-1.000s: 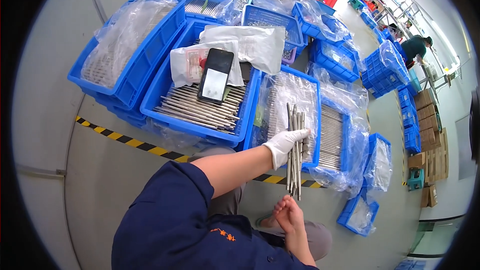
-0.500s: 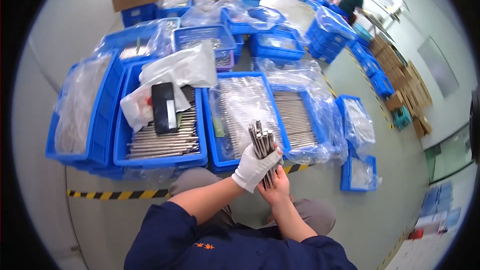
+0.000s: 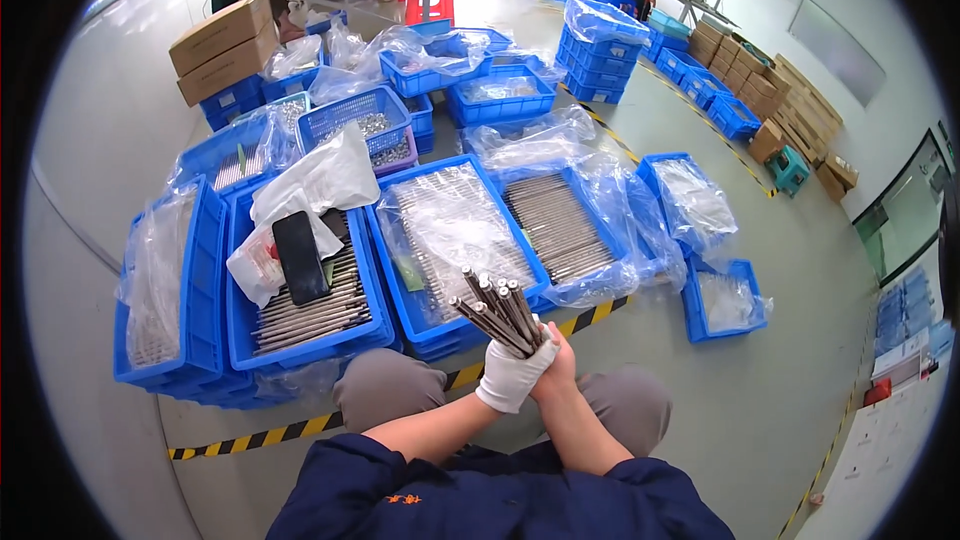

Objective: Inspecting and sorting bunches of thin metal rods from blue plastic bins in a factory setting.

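My left hand (image 3: pixel 512 378), in a white glove, is closed around a bundle of metal rods (image 3: pixel 504 318). The rods fan out at their upper ends and tilt up to the left. My bare right hand (image 3: pixel 558 368) presses against the glove at the bundle's lower end, its fingers partly hidden. Just beyond the bundle stands a blue bin (image 3: pixel 418 316) with rods under clear plastic. To its right, another blue bin (image 3: pixel 615 252) holds a row of rods. The bin on the left (image 3: pixel 238 332) has rods, white plastic bags (image 3: pixel 318 178) and a black phone (image 3: pixel 300 258) on top.
A stacked blue bin (image 3: pixel 203 310) stands at far left. Behind are a blue basket (image 3: pixel 345 112) of small metal parts and cardboard boxes (image 3: pixel 225 50). Small bins (image 3: pixel 725 300) sit at right. Striped floor tape (image 3: pixel 250 442) runs before my knees. Several people work at the back.
The rods have spread from a tight upright bundle into a fan leaning left. My hands have come lower and closer together, and my right hand has moved up against the glove. The view has shifted.
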